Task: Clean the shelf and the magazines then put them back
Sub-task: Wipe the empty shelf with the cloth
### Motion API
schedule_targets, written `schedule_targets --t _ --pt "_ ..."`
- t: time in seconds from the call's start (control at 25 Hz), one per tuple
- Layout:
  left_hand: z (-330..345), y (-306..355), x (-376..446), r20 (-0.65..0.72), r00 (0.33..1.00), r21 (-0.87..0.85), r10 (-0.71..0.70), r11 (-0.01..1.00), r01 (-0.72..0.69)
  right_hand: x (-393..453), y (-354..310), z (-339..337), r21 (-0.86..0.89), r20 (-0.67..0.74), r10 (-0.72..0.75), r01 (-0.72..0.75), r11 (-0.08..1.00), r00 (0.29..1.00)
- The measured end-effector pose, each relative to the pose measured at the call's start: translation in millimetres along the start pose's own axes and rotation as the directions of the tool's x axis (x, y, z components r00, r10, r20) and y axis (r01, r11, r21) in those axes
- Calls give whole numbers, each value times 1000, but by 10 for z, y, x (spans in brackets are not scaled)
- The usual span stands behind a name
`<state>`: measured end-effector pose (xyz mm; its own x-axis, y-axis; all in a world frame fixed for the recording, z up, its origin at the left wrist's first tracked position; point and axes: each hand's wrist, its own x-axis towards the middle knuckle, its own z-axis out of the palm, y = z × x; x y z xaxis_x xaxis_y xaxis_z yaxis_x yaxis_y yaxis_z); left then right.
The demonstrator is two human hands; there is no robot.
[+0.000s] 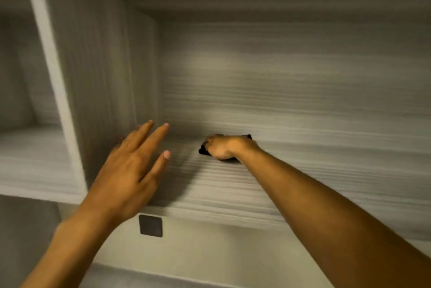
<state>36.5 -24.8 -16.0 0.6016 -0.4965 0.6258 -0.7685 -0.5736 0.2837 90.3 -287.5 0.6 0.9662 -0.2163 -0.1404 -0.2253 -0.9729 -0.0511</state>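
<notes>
deep on shelf (303, 171) — right hand (221, 147) grips dark cloth (202, 150)

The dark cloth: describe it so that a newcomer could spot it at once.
Look inside the pale wood-grain shelf compartment, at the back of its floor. The right hand grips a dark cloth there; it is the only dark thing inside the compartment.

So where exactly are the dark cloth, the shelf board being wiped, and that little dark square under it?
dark cloth (203, 150): head view, on the bit poking out left of the right hand.
shelf board (303, 185): head view, on its bare top surface.
dark square (150, 225): head view, on its middle.
</notes>
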Motion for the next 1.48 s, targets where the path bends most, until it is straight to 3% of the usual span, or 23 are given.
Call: schedule_targets --t 0.2,0.44,0.6,0.8,0.92,1.04,1.12,1.2,1.28,1.32,1.4,1.44,1.48 --pt "-184 -377 -359 58 992 -143 114 984 -105 358 -969 22 63 -75 -137 142 988 988" --pt "-241 -575 -488 25 985 -331 169 931 -151 202 -1334 113 220 -115 -333 351 910 936" --pt "-220 -535 -504 -82 997 -674 -5 737 -52 -287 -1564 257 260 -177 -424 458 850 888" --pt "-147 -484 -596 -118 985 -762 -130 647 -6 -1209 -1722 354 194 -226 -482 524 829 846" --pt "-174 -382 -757 -182 964 -750 -192 661 -10 -1620 -1606 493 -20 -297 -549 569 822 781" --pt "-110 -136 -1064 -279 915 -725 -291 688 -2 -1933 -1395 752 -208 -576 -513 493 845 637" --pt "12 100 -1368 -309 882 -741 -356 671 11 -2158 -1188 1061 -147 -733 -427 490 859 529" --pt "220 403 -1681 -270 902 -763 -338 646 14 -2442 -952 1463 3 -814 -316 547 837 488" --pt "527 686 -1910 -128 953 -741 -275 665 92 -2697 -734 1883 303 -816 -32 473 828 578" --pt "727 804 -1981 -29 963 -722 -267 672 165 -2792 -649 2059 547 -727 164 417 726 667" --pt "1147 1047 -2084 195 941 -694 -276 640 332 -2904 -424 2408 898 -409 385 291 330 827" --pt "1334 1140 -2154 307 915 -671 -261 623 403 -2946 -314 2564 963 -256 416 196 182 872" --pt "1484 1227 -2220 400 886 -649 -234 611 454 -2995 -205 2691 988 -152 455 117 104 877"
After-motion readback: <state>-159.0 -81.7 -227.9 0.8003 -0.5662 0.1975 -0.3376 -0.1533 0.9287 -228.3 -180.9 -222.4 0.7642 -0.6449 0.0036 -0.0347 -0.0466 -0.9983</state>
